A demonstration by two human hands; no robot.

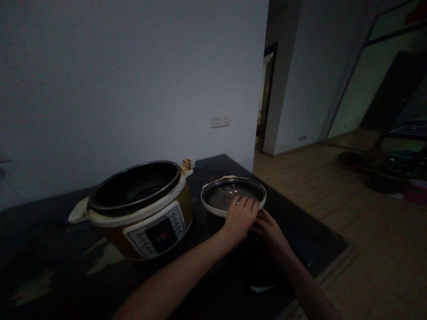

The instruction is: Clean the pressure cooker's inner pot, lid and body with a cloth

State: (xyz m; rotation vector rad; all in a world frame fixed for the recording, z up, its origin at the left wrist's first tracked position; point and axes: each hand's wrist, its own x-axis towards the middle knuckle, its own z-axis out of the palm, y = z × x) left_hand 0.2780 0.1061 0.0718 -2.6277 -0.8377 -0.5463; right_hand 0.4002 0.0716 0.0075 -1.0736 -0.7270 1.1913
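Note:
An upturned pressure cooker lid [220, 200] with a pale rim and a dark metal inside sits to the right of the cooker. My left hand [240, 218] curls its fingers over the lid's near right rim. Close against it, my right hand [269, 226] has its fingers bent at the lid's right edge; the fingertips are partly hidden under the rim. To the left stands an electric pressure cooker [143, 209], uncovered, with a dark inner pot [133, 186] inside. Its front panel [156, 233] has buttons and a small dark display.
Both stand on a dark glossy tabletop [213, 166] against a pale wall [133, 80] with a double socket [220, 121]. Its right edge drops to a tiled floor [287, 178]. A doorway [266, 93] opens behind. Dim clutter lies at the far right.

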